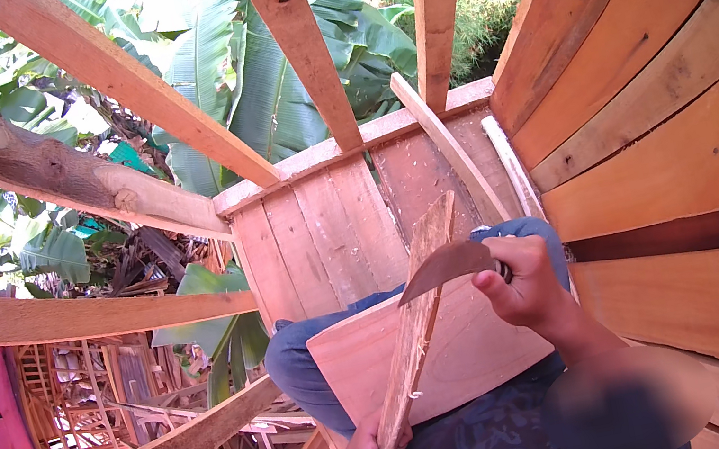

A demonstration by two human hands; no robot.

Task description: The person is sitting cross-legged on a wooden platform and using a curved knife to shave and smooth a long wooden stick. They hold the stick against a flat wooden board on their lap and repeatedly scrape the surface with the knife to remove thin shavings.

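A narrow strip of rough wood (413, 335) slants up from the lower middle, over a flat board (490, 336) lying on my lap. My left hand (378, 447) is closed round the strip's lower end. Gripped in my right hand (527, 283) is a curved knife (446, 269) with a broad brown blade and a dark handle, mostly hidden by the fingers. Its blade crosses in front of the strip's upper part, pointing left; whether the edge touches the wood I cannot tell. A thin curl of wood clings to the strip's lower right edge.
Beyond my knees lies a plank floor (330, 220) with bits of shavings. A long thin batten (452, 150) leans at its far edge, near a pale stick (513, 168). Upright posts (292, 34) ring the left and far sides; a plank wall (672, 140) closes the right.
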